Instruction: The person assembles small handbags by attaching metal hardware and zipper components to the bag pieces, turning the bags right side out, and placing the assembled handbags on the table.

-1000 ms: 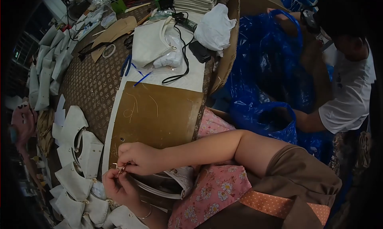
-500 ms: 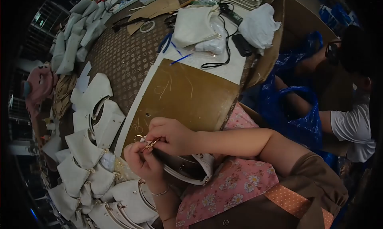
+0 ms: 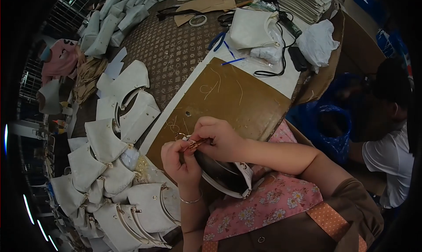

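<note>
My left hand (image 3: 181, 163), with a bracelet at the wrist, is closed in a pinch on a small gold-coloured metal fitting (image 3: 193, 145). From the other side, the bent fingers of my right hand (image 3: 217, 139) close on the same fitting. Its exact kind is too small to make out. Just below the hands, a white handbag (image 3: 247, 179) rests against the pink floral apron (image 3: 259, 203), its dark inside facing up. A thin gold ring (image 3: 179, 136) shows beside the fingertips, above the brown board (image 3: 233, 102).
Several white handbags (image 3: 103, 140) lie piled at the left. Another white handbag (image 3: 252, 29), a white plastic bag (image 3: 317, 43), a black cord (image 3: 281, 54) and a blue pen (image 3: 233, 61) lie beyond the board. At the right, a person in a white shirt (image 3: 387, 151) sits near a blue plastic bag (image 3: 332, 124).
The view has shifted, so the table and hands appear farther right. Both hands stay pinched together at the gold-coloured fitting. The person at the right has leaned lower.
</note>
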Action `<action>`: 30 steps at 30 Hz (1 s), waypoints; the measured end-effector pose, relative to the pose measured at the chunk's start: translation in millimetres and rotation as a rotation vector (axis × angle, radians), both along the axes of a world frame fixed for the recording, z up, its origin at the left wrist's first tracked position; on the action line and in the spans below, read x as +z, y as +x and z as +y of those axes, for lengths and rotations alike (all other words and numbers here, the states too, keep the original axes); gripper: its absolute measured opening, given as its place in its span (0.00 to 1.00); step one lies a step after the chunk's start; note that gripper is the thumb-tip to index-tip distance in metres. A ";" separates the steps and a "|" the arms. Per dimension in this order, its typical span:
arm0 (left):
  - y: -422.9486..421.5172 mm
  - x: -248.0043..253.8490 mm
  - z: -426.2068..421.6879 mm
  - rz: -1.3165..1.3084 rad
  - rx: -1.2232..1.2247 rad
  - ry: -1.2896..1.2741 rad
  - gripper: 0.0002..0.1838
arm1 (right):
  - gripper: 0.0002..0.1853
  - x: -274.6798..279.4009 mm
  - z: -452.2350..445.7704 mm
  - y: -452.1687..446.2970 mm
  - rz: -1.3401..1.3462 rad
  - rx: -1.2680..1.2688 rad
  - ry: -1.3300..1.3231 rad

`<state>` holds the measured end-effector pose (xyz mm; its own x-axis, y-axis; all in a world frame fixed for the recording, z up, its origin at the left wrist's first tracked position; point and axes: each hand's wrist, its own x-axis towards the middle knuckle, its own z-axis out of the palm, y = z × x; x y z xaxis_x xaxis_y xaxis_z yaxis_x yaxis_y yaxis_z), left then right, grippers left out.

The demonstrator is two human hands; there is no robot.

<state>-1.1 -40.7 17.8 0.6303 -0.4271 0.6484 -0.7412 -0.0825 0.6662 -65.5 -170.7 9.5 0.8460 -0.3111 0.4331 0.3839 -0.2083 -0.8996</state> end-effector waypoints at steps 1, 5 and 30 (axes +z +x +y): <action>-0.3 1.4 0.8 0.000 0.003 0.013 0.05 | 0.07 0.4 -0.1 -0.2 0.006 -0.001 -0.009; -0.2 6.6 4.0 -0.010 0.003 0.052 0.06 | 0.07 1.4 0.3 -0.4 0.032 0.022 0.012; 11.4 -4.1 18.6 0.782 -0.288 -0.337 0.04 | 0.05 8.3 2.1 1.9 -0.313 -0.013 -0.091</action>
<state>10.3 -22.1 13.7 0.8418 -0.5019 0.1988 -0.0278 0.3276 0.9444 -63.7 -168.7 17.8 0.6638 -0.2689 0.6979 0.6354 -0.2894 -0.7159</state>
